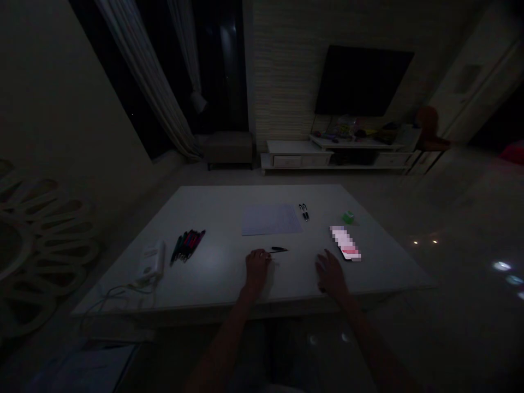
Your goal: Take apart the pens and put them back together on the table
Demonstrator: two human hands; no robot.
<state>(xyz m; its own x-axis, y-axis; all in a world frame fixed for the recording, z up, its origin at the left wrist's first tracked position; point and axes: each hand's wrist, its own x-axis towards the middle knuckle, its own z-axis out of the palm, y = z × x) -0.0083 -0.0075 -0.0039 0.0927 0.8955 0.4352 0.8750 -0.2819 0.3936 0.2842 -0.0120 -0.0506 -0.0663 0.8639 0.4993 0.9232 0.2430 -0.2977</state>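
The head camera looked down into a dim room. A person's left hand (257,270) sat on a white table (221,218), curled up, with its fingers (266,255) right by the near end of a small black pen (279,249). The pen lay flat and pointed out to the right, away from the hand. The fingers were bent in, but it was too dark to tell if they held the pen or only touched it. The right hand (331,274) lay further over with its fingers spread apart, and it held nothing.

A thin pen like that is best picked up with the thumb and one finger pinched near its middle, so it does not roll away.

Just past the pen lay a sheet of paper (271,220). Beyond the paper were two small pens (303,212) side by side, and a little green thing (347,217). Near the right hand lay a phone (346,243) with a blurred screen. Over on the left were a bunch of colored pens (187,245) and a white charger (151,261) with a thin cord (118,295). Far off, a black TV (362,81) hung over a white TV stand (339,158).
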